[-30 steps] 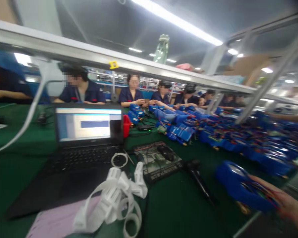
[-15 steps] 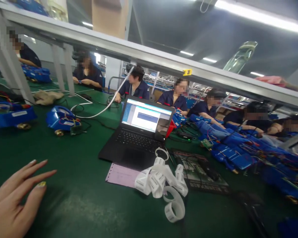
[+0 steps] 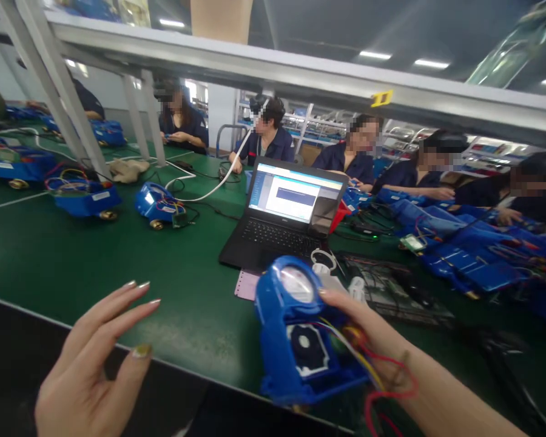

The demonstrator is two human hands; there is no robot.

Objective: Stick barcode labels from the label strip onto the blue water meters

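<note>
My right hand grips a blue meter by its far right side, with the thumb near its round clear window. The meter has an open bay with a black and white part inside, and red, yellow and white wires trail from it over my wrist. It is held above the near edge of the green table. My left hand hangs at the table's near edge with fingers spread and nothing in it. Behind the held meter, a white label strip is partly hidden.
A black laptop stands open mid-table, a pink sheet by its near edge. More blue meters with wires lie left and in a pile on the right. A metal shelf beam crosses overhead. Several people sit opposite.
My right hand has come into view holding the blue meter, which now covers most of the label strip. My left hand appears farther right. The view has shifted left and down.
</note>
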